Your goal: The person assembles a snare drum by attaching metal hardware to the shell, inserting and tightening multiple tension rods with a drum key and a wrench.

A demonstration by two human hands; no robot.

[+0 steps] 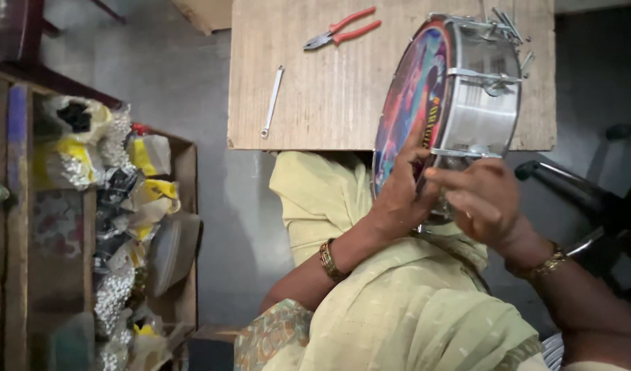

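The drum point(460, 96) stands on edge at the near right of the wooden surface point(315, 103), its printed head facing left. The metal shell looks stiff, light and slick; the rim and tension lugs offer the surest hold. Left hand point(401, 189) grips the rim; right hand point(484, 199) pinches a lug. Pliers point(343, 29) and a spanner point(272, 99) lie apart.

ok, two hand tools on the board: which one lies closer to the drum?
The red-handled pliers, near the board's far edge, their handles pointing toward the drum. The plain silver spanner lies farther left, near the board's left edge.
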